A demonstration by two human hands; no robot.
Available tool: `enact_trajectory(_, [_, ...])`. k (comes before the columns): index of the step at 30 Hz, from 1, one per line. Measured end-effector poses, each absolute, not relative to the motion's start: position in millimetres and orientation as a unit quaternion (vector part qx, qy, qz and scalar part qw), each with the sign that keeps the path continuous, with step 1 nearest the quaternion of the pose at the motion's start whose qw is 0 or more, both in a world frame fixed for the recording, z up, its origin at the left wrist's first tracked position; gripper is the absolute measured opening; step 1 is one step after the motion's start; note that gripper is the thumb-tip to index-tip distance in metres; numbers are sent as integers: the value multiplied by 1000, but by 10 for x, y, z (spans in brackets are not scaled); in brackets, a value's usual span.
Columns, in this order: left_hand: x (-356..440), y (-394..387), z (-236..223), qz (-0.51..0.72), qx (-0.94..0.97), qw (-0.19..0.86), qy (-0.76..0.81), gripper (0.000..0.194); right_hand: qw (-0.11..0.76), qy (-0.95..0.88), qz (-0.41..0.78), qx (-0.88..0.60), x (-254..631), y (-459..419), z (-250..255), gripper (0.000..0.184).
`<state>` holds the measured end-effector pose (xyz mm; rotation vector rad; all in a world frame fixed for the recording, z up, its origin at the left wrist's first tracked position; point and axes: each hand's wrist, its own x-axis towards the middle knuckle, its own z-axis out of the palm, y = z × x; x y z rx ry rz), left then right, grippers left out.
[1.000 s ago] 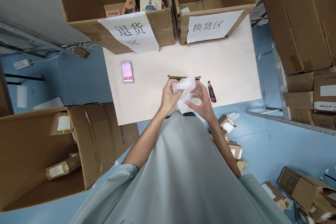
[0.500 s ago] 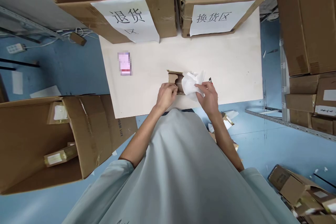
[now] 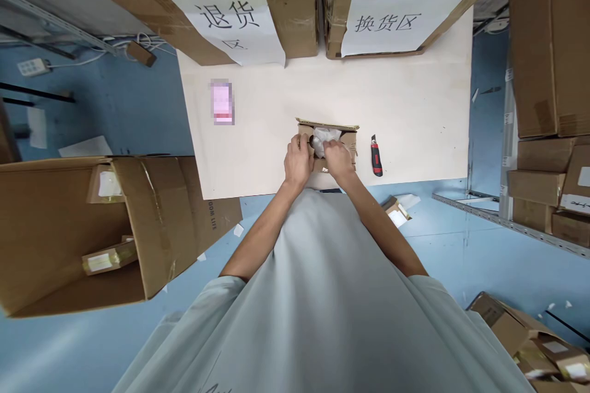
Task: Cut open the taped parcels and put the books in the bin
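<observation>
A small open cardboard box (image 3: 349, 143) lies near the front edge of the pale table, its flaps spread. Crumpled white tissue paper (image 3: 325, 137) sits inside it. My left hand (image 3: 298, 161) grips the box's left side, fingers curled over the flap. My right hand (image 3: 339, 161) is down in the opening with its fingers closed on the paper; the fingertips are partly hidden. To the right of the box lies a red and black utility knife (image 3: 377, 156), touched by neither hand.
Two large cartons with paper signs, a left one (image 3: 295, 18) and a right one (image 3: 431, 27), stand along the table's back. A blurred pink item (image 3: 222, 102) lies at left. Another open carton (image 3: 159, 227) is beside the table; stacked boxes (image 3: 537, 184) are at right.
My right hand has moved left and brought the tissue paper down into the small box. The utility knife and the box's right flap have come into view. My left hand stays at the box.
</observation>
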<state>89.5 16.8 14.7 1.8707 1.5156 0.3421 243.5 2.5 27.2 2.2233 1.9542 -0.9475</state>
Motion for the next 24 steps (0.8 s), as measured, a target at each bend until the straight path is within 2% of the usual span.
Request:
enact_trajectory(3, [860,178,147,145,713,345,593,66,48,611,-340,713,2355,56,214,51])
enact_trajectory(5, [804,177,152,158,702,359,595,63,32,609,-350,711,2395,-5,248,49])
enact_trajectory(7, [733,175,151,160,680,386,602,62,-43,613,-339,712,2533,-142,307,44])
enact_trajectory(9, [657,177,139,163,639,426,620,68,-155,587,-306,733,2753,-337,341,43])
enact_trajectory(12, [555,199,111,181,556,490,647,78,-289,467,-278,788,3116,-652,254,53])
enact_trajectory(17, [456,306,126,166,504,546,648,78,-351,302,-433,774,3271,-941,-88,88])
enact_trajectory(20, [432,386,205,136,515,559,636,76,-382,257,-459,760,3101,-974,-134,93])
enact_trajectory(24, [397,467,379,120,571,545,602,73,-425,207,-435,767,2877,-1063,25,87])
